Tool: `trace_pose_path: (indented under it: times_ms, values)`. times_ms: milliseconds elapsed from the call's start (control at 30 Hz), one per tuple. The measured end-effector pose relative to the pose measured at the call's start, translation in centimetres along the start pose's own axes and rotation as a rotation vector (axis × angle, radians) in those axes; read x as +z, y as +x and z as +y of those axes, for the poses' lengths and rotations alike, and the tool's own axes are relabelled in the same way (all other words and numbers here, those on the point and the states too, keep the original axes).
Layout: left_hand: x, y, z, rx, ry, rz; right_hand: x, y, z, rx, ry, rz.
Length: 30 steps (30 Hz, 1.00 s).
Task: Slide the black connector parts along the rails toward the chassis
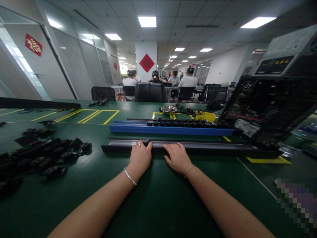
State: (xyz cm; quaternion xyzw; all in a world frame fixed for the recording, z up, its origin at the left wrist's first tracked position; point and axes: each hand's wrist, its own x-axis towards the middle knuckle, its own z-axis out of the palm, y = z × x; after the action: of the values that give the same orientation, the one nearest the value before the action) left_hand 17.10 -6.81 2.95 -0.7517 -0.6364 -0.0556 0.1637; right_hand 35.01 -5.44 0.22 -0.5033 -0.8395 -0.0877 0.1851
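A long black channel with a shiny inside lies across the green table in front of me. My left hand is at its left part, fingers closed around a small black socket-like module that sits in the channel. To the right, my right hand lies over the channel's near wall with its fingers stretched out, holding nothing. Just behind runs a blue channel, with a row of black modules along its right portion. The undersides of both hands are hidden.
Many loose black modules are heaped at the left. At the right stands an open computer case. A metal bowl, dark cables and a yellow bin lie behind the channels. Several people sit farther back.
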Motion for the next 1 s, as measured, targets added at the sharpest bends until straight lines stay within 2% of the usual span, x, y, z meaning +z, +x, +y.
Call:
trace_pose_path:
  times_ms: [400, 1000]
  values:
    - [0.8, 0.1, -1.1, -0.064, -0.049, -0.039, -0.1, 0.0, -0.1, 0.007, 0.016, -0.011]
    - [-0.6, 0.2, -2.5, -0.166, 0.014, -0.166, -0.1, -0.1, -0.1, 0.001, 0.003, -0.013]
